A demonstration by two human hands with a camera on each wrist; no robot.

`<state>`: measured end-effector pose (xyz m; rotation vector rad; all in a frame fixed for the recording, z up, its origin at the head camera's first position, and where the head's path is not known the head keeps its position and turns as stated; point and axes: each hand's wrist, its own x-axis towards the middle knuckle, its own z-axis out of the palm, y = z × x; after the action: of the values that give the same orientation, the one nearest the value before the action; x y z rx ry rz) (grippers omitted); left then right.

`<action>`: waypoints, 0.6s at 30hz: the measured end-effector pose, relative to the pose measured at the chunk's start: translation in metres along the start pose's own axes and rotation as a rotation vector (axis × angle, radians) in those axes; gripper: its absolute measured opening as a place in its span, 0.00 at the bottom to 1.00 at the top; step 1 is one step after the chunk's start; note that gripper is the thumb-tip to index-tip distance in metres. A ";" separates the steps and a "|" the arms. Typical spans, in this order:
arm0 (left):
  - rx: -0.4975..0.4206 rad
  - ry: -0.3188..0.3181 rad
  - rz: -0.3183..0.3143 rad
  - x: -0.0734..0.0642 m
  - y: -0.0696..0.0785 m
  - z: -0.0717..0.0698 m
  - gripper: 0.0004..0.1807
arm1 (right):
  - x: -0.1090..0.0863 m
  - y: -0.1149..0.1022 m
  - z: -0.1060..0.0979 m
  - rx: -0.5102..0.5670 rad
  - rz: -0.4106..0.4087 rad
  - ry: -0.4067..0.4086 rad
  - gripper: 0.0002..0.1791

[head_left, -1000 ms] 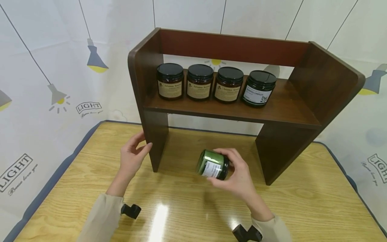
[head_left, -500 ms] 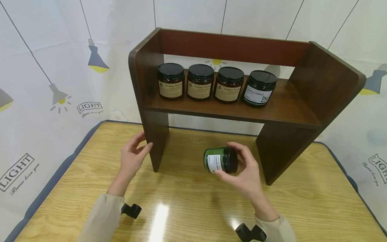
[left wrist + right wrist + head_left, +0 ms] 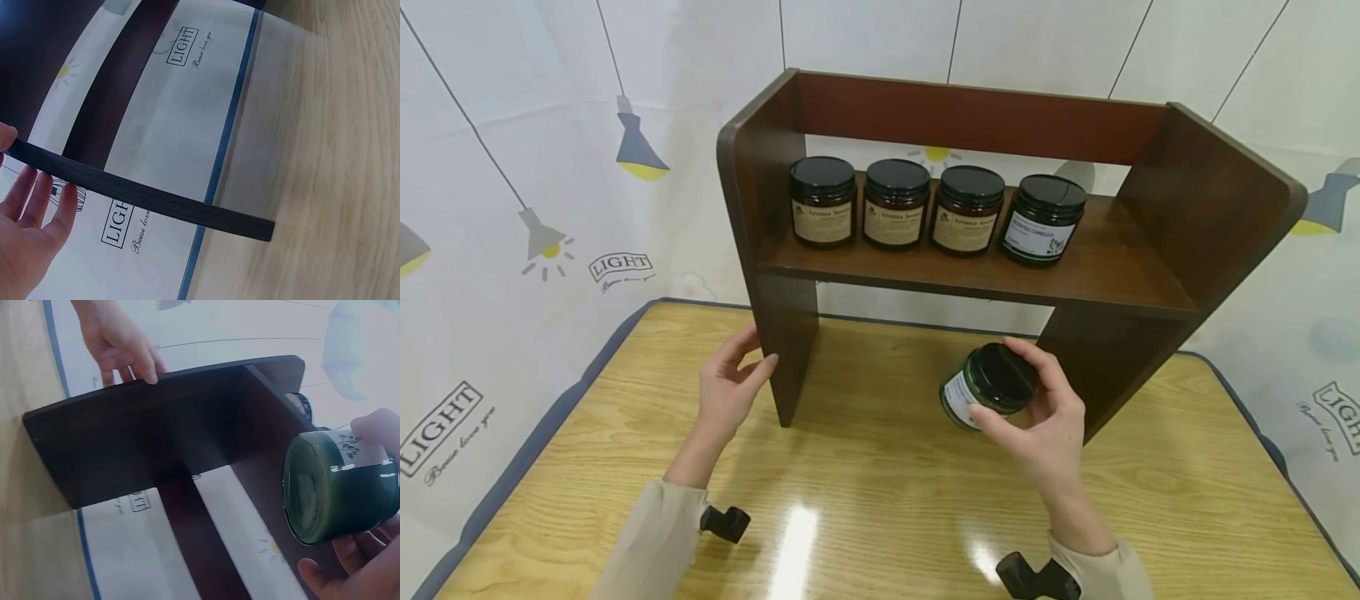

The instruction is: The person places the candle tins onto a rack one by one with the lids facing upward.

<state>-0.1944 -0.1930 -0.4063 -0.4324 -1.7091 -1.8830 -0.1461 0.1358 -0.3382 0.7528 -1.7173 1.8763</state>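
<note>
My right hand (image 3: 1051,425) holds a green glass candle jar (image 3: 962,396) by its black lid end, thumb on one side and fingers on the other. The jar is tilted in the air below the shelf board, its white label facing front-left. In the right wrist view the base of this candle jar (image 3: 306,490) shows. At the dark wooden shelf (image 3: 985,279), my left hand (image 3: 730,387) holds the front edge of the left side panel. In the left wrist view its thumb and fingers (image 3: 62,215) lie on opposite sides of that panel (image 3: 144,192).
On the shelf board stand several black-lidded jars in a row: brown ones with tan labels, such as this jar (image 3: 823,204), and at the right a white-labelled jar (image 3: 1043,221). A wood-grain table (image 3: 850,492) lies beneath. A printed curtain (image 3: 685,167) hangs behind.
The right hand has moved right and slightly up with the candle jar. The jar has turned from lying sideways to lid tilted upward. The left hand has stayed on the side panel.
</note>
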 end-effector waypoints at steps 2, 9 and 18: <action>-0.004 0.002 -0.004 0.000 0.000 0.000 0.23 | 0.002 -0.003 -0.003 0.013 -0.032 -0.005 0.38; -0.012 0.001 0.004 -0.001 -0.001 0.000 0.25 | 0.007 -0.016 -0.009 0.079 -0.054 0.047 0.40; -0.010 -0.002 0.003 -0.001 0.000 0.001 0.24 | 0.018 -0.043 -0.017 0.081 -0.077 0.093 0.38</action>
<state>-0.1940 -0.1922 -0.4066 -0.4401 -1.6999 -1.8906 -0.1311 0.1567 -0.2956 0.7398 -1.5417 1.9070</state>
